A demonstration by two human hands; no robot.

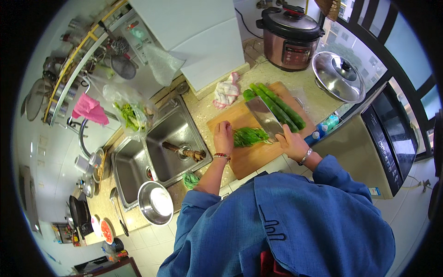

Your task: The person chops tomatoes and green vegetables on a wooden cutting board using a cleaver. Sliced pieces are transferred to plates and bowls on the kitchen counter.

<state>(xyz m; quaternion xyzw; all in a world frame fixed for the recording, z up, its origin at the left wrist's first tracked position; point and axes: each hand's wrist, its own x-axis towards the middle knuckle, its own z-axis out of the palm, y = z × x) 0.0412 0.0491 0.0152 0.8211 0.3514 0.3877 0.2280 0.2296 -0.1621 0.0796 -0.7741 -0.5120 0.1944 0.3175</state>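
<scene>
My right hand point(294, 143) grips the handle end of a wide-bladed Chinese cleaver point(264, 116). The blade slants up and to the left from the hand, over a wooden cutting board point(251, 161). A small heap of cut leafy greens point(250, 137) lies on the board just left of the blade. Beside the heap's left end is my left hand point(223, 137), fingers curled at the board's left side; their undersides are hidden. Behind the cleaver, long green vegetable stalks point(282, 109), possibly celtuce stems, lie across the board, partly covered by the blade.
Left of the board is a double steel sink point(173, 130) with a brown root-like piece point(187, 152) inside. A steel bowl point(155, 203) sits at its front edge. A crumpled cloth point(226, 90), an electric pressure cooker point(290, 41) and a lidded steel pot point(339, 78) stand behind.
</scene>
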